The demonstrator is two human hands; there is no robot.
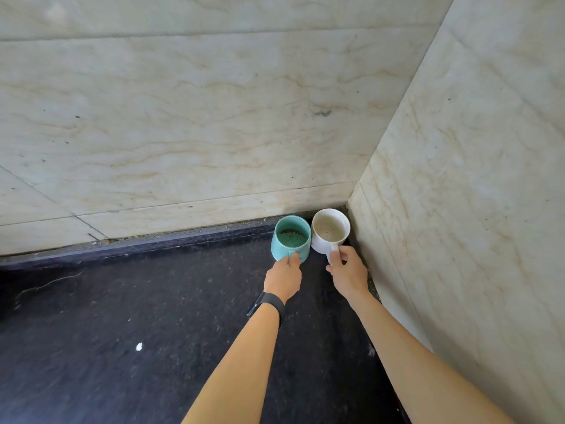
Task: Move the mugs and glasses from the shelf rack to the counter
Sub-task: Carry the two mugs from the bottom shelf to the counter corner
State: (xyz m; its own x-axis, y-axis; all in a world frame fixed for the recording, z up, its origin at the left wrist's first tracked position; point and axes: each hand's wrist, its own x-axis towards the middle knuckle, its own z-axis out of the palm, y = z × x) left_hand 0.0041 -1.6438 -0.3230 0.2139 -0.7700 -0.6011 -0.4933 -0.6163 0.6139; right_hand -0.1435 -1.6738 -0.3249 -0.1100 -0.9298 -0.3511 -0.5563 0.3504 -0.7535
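Two mugs stand upright side by side on the dark counter (122,316), deep in the corner where the two marble walls meet. The teal mug (290,237) is on the left and touches the white mug (330,231) on the right. My left hand (283,278), with a black band on its wrist, grips the teal mug's handle. My right hand (347,270) holds the white mug's handle, fingers curled round it. No shelf rack or glasses are in view.
Cream marble wall tiles (214,117) rise behind the counter, and a second marble wall (474,209) closes it off on the right. A small white speck (139,347) lies on the dark counter to the left of my arms.
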